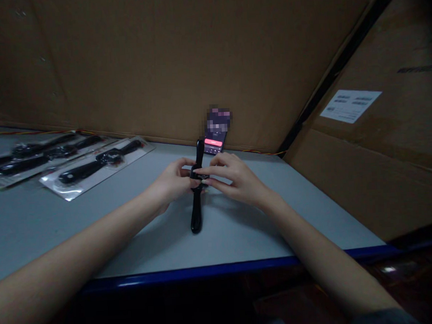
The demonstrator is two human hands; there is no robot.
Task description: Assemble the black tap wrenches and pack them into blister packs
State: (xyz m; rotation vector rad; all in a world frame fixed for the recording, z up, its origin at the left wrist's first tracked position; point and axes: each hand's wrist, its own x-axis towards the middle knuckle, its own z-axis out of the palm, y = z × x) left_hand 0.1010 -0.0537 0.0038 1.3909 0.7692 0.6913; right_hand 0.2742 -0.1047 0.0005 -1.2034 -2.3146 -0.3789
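Observation:
A glossy black tool (196,213) with two long ends and a blocky middle stands out in front of me, one end toward me and the other toward the back; its exact kind I cannot make out. My left hand (179,180) is closed around its middle from the left. From the right, my right hand (234,178) pinches at the same middle part with thumb and fingers, which partly hide it. A small shiny spot shows between the fingertips. Behind the tool's far end, a phone (218,133) with a lit screen leans against the cardboard.
Several similar black tools in clear packs lie on the left, the nearest on a white-backed card (94,169). A cardboard wall (143,65) closes the back, and a labelled cardboard panel (381,164) the right. The grey table (241,247) has a blue front edge. Thin wires run along the back.

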